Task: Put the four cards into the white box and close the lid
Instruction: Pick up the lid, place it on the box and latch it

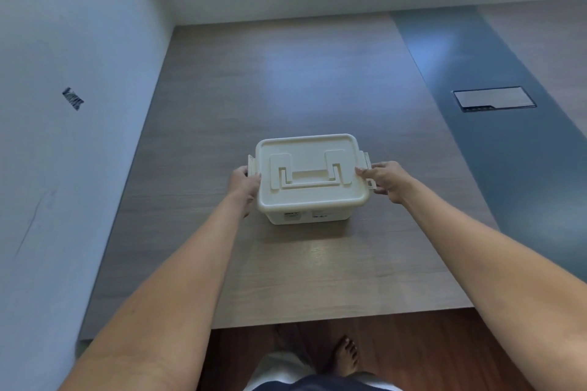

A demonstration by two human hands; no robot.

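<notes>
A wood-grain table carries only the lidded white box.

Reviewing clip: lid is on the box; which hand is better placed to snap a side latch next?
Probably right: the right hand has fingers at the raised right latch. The left hand lies flat against the box side.

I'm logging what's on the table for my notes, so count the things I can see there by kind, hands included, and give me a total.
White box with its lid on: 1
Hands at the box's side latches: 2, left hand and right hand
Grey panel set in the table: 1
Cards in sight: 0
Total: 4
</notes>
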